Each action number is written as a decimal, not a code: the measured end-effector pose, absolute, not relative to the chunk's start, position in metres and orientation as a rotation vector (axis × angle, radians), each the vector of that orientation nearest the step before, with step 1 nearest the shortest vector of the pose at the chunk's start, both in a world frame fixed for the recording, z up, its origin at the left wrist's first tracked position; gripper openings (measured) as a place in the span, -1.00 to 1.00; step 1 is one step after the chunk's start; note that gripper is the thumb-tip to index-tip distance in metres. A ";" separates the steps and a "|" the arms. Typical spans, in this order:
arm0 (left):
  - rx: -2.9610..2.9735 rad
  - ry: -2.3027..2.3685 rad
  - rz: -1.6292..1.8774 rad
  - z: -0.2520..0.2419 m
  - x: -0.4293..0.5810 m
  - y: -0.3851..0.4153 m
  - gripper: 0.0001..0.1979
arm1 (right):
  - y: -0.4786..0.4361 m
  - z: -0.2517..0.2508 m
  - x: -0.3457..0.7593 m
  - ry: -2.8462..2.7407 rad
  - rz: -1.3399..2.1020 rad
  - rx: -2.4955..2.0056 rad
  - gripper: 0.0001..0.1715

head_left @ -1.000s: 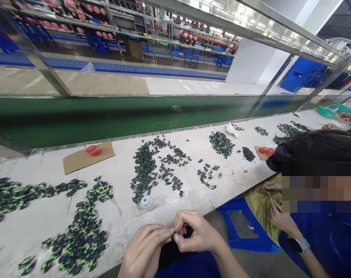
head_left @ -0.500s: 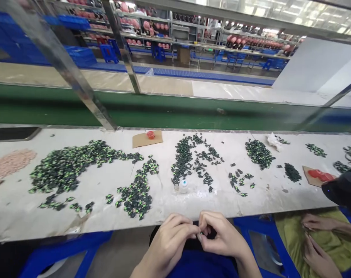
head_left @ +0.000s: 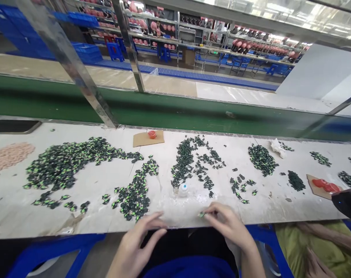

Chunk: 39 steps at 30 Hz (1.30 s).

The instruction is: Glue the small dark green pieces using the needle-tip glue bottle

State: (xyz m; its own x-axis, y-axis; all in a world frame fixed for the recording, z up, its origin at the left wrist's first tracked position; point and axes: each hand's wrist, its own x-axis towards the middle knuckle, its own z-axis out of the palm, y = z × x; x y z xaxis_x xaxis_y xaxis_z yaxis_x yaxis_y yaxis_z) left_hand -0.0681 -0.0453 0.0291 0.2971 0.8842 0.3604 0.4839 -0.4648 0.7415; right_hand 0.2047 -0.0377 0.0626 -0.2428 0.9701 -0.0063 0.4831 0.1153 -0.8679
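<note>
Head view: pale surface [head_left: 161,195] backed by a green panel [head_left: 175,110], with stocked shelving [head_left: 192,33] beyond. Pinched in the right hand [head_left: 226,226]: a small green-and-black piece [head_left: 202,214], against the near part of the surface, contact impossible to tell. Left hand [head_left: 136,243] released, thumb and fingers parted; just beyond, a cluster of assembled-looking pieces [head_left: 134,197]. Beyond and between both hands, a blue-tipped white bottle [head_left: 183,189] beside a heap of dark pieces [head_left: 184,156].
</note>
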 end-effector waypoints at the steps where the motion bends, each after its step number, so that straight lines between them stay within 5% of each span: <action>1: 2.036 1.300 1.043 0.028 -0.076 -0.042 -0.73 | -0.037 0.061 0.218 -1.720 0.908 -1.504 -0.73; 9: 1.960 1.629 1.065 0.048 -0.083 0.003 -0.70 | -0.028 0.041 0.268 -1.259 -0.193 -1.885 -0.48; 18: 1.867 1.974 1.101 0.032 -0.093 0.030 -0.77 | 0.000 0.015 0.172 -1.792 0.307 -1.481 -0.43; 23: 2.099 1.933 0.947 0.024 -0.095 0.065 -0.81 | 0.020 0.007 0.143 -1.820 0.370 -1.404 -0.69; 32: 2.474 1.789 0.546 0.016 -0.084 0.102 -0.82 | -0.002 0.017 0.160 -1.466 0.983 -1.286 -0.73; 39: 2.377 1.462 0.682 0.031 -0.072 0.068 -0.78 | -0.007 0.009 0.183 -1.062 1.002 -1.234 -0.65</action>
